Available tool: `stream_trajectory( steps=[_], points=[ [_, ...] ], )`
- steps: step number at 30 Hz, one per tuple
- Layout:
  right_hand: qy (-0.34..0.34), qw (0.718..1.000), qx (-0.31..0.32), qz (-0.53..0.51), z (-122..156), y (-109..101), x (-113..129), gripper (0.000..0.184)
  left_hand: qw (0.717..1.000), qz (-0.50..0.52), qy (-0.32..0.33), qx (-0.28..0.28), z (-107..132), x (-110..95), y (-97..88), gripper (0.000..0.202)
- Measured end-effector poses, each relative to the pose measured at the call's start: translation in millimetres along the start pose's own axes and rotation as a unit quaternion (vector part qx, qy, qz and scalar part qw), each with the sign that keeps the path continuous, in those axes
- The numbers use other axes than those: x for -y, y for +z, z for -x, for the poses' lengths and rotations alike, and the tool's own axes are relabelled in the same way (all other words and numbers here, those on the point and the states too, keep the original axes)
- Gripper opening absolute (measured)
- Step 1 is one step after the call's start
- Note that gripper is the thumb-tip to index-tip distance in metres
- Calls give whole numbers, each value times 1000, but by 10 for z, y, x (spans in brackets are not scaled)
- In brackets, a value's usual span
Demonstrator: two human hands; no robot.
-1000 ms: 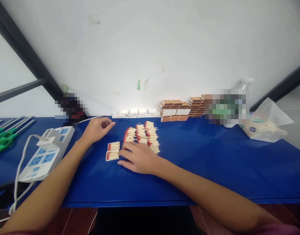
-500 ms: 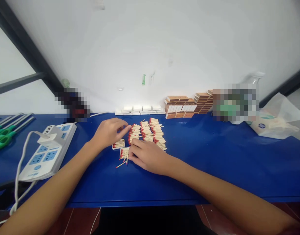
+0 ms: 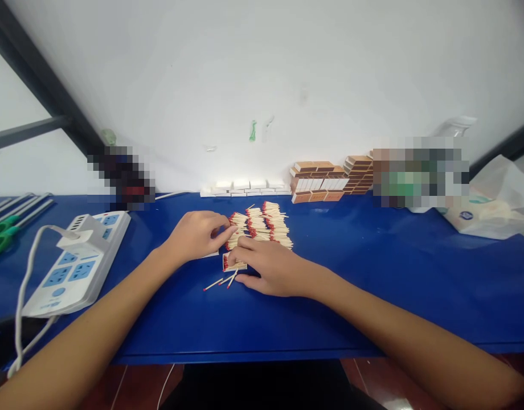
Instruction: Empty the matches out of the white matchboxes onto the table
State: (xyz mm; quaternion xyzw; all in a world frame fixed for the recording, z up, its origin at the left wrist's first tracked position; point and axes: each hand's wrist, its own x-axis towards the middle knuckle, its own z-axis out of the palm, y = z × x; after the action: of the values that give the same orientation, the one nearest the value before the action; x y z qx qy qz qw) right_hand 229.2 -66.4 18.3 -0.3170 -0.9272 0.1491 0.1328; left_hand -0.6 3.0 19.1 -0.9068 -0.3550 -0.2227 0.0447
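My right hand (image 3: 270, 266) is bent over a small white matchbox tray (image 3: 224, 263) filled with red-tipped matches, its thumb at the near side and its fingers across the top. Just to the left, my left hand (image 3: 199, 234) has thumb and forefinger curved, a gap between them, their tips against the left pile of matches (image 3: 238, 223). Beneath that hand, another tray (image 3: 211, 254) shows only its edge. A few loose matches (image 3: 219, 282) lie on the blue table in front of the right hand. Two more match piles (image 3: 257, 222) (image 3: 277, 222) lie behind it.
White trays (image 3: 245, 189) line the wall. Stacked brown matchboxes (image 3: 317, 196) stand to their right, beside blurred items and a tissue pack (image 3: 479, 219). At the left are a white power strip (image 3: 89, 287) with a cable and green-handled tools (image 3: 1, 233).
The tray by my right hand has shifted right, leaving several matches on the table. My left hand has come right and down, covering most of the other tray.
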Motion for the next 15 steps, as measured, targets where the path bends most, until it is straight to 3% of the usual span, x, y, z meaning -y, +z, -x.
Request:
stream_trajectory(
  steps=[6, 15],
  points=[
    [-29, 1000, 5, 4, -30, 109, 52, 14, 1000, -25, -14, 5, -6, 41, -21, 42],
    [-35, 999, -39, 8, -65, 226, -21, 15, 999, -32, 25, -19, 3, 54, 12, 39]
  ],
)
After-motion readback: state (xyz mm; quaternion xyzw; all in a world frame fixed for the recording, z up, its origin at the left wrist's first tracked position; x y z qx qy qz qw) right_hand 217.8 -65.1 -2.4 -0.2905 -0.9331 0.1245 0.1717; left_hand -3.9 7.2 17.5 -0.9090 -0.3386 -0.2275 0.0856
